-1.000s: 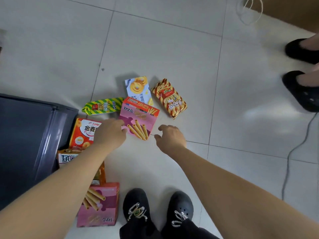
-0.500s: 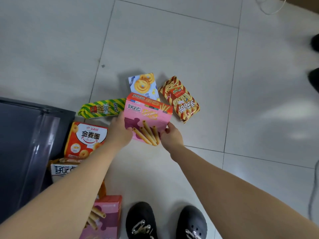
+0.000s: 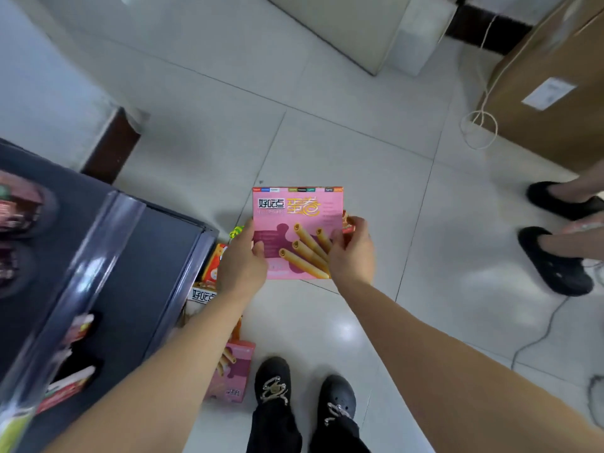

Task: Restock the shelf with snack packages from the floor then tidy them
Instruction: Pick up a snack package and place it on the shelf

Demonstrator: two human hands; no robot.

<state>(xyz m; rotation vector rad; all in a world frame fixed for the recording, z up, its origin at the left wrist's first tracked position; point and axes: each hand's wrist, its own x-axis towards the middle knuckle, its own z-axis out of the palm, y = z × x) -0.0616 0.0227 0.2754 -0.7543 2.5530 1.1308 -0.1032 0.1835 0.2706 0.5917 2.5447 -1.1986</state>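
Both hands held one pink rectangular cardboard box of egg-roll wafers point(image 3: 295, 223) above the pale tiled floor point(image 3: 327, 142), printed face up towards the camera. The left hand point(image 3: 242, 261) gripped the box's left edge, thumb on the front and fingers hidden behind. The right hand point(image 3: 351, 253) pinched the right edge, fingertips curled over the front. A grip on opposite edges kept the flat box level and readable, probably so it could be turned to face outward on the shelf.

The dark grey metal shelf point(image 3: 140, 276) stood just to the left, with blurred packets already on it. At its foot lay more stock: an orange snack box point(image 3: 214, 263), a white-labelled carton point(image 3: 203, 294) and a second pink wafer box point(image 3: 233, 371). They lay close to the shelf, within easy reach. A red-and-gold packet point(image 3: 347, 222) peeked out beside the right fingertips; whether it was held or lay on the floor could not be told.
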